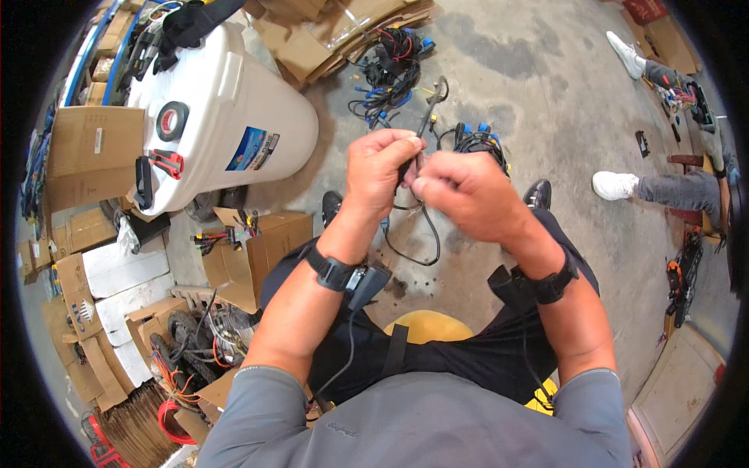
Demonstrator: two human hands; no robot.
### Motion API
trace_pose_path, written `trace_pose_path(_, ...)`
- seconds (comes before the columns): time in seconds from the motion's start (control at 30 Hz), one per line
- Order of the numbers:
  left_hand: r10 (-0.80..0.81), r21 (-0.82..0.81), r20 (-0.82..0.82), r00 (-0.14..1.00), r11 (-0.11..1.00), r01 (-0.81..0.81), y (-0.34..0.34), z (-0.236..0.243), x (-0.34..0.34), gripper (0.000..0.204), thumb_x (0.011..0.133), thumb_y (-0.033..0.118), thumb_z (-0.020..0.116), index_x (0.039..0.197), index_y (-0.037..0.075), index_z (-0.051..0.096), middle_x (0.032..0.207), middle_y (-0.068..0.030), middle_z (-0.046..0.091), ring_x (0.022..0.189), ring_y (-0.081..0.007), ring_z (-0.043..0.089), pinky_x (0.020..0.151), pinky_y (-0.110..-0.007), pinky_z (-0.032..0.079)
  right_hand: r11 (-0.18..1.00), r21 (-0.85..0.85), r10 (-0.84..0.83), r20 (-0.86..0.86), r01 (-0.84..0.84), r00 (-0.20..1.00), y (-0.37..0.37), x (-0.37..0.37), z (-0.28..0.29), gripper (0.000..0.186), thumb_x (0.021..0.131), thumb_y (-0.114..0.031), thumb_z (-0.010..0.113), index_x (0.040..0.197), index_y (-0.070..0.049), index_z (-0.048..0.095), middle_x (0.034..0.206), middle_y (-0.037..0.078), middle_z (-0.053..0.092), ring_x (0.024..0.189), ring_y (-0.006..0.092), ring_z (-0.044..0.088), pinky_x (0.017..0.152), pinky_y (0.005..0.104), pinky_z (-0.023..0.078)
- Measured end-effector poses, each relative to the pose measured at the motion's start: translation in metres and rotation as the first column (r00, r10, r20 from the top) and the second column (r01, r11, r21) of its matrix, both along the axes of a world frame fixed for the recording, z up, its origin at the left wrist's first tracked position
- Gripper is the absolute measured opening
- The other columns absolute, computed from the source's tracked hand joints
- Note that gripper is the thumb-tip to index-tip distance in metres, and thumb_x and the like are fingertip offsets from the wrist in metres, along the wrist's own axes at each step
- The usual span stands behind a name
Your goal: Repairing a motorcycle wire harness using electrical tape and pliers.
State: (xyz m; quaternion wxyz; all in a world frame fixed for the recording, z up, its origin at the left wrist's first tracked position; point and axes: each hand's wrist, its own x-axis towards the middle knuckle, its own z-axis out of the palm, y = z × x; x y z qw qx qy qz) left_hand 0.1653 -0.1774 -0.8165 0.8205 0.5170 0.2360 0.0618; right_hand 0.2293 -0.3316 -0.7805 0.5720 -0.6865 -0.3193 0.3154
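My left hand (381, 168) and my right hand (462, 193) meet in front of me, both closed on a black cable harness (427, 117). One end of the harness sticks up above my left fingers. A thin black loop of it (425, 242) hangs down between my wrists. Both wrists wear black straps. I sit on a yellow stool (427, 321) in dark trousers.
A white barrel (234, 117) lies at my left with a tape roll (172, 121) and a red cutter (168, 161) on it. Cardboard boxes (257, 253) with wires stand lower left. Bundles of wiring (394, 66) lie on the concrete floor. Another person's legs (663, 187) are at right.
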Motion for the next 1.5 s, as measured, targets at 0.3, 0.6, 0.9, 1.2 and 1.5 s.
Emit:
trace_pose_path(0.3,0.074,-0.08,0.053,0.996,0.994,-0.07,-0.005,-0.01,-0.004,0.014,0.09,0.01,0.064,0.098,-0.001,0.066,0.089,-0.0063,0.068,0.074,-0.0117,0.06,0.069,-0.025,0.05,0.998,0.065,-0.024,0.465,-0.007,0.885,0.003,-0.001,-0.005,0.018,0.08,-0.011,0.063,0.07,-0.002,0.051,0.065,0.016,0.054,0.059,0.0354,0.056,0.053,0.0408,0.045)
trace_pose_path(0.6,-0.028,-0.094,0.136,0.99,0.995,0.041,0.003,-0.006,-0.003,0.018,0.091,0.013,0.065,0.104,0.001,0.065,0.092,-0.0103,0.069,0.078,-0.0143,0.064,0.069,-0.028,0.053,0.994,0.097,-0.033,0.662,-0.043,0.749,-0.001,0.002,-0.002,0.016,0.077,-0.01,0.065,0.069,-0.005,0.052,0.065,0.011,0.054,0.062,0.0306,0.058,0.054,0.0403,0.047)
trace_pose_path(0.9,-0.042,-0.013,0.164,0.986,0.999,0.044,-0.005,0.0,-0.004,0.024,0.085,0.001,0.066,0.108,-0.003,0.061,0.101,-0.0171,0.069,0.09,-0.0187,0.067,0.083,-0.032,0.054,0.998,-0.066,0.039,0.816,0.026,0.577,0.001,0.0,-0.013,0.014,0.074,-0.011,0.065,0.069,-0.007,0.053,0.065,0.008,0.054,0.064,0.0286,0.061,0.055,0.0401,0.049)
trace_pose_path(1.2,-0.009,0.007,0.138,0.99,1.0,0.008,-0.001,-0.001,-0.004,0.027,0.083,-0.004,0.064,0.11,-0.005,0.061,0.099,-0.0166,0.07,0.086,-0.0177,0.067,0.08,-0.03,0.055,0.999,-0.027,0.05,0.644,-0.042,0.763,-0.003,0.003,-0.011,0.013,0.08,-0.011,0.064,0.074,-0.005,0.055,0.072,0.011,0.059,0.065,0.0292,0.061,0.057,0.0386,0.05)
trace_pose_path(1.5,-0.021,-0.025,0.205,0.978,0.999,0.026,0.006,0.002,-0.005,0.029,0.084,-0.002,0.067,0.112,-0.005,0.061,0.099,-0.0157,0.07,0.084,-0.0187,0.068,0.076,-0.029,0.055,0.983,0.102,-0.14,-0.135,0.155,0.981,0.0,0.014,-0.015,0.011,0.094,-0.008,0.053,0.096,0.002,0.057,0.084,0.004,0.062,0.071,0.0083,0.055,0.066,0.0264,0.047)
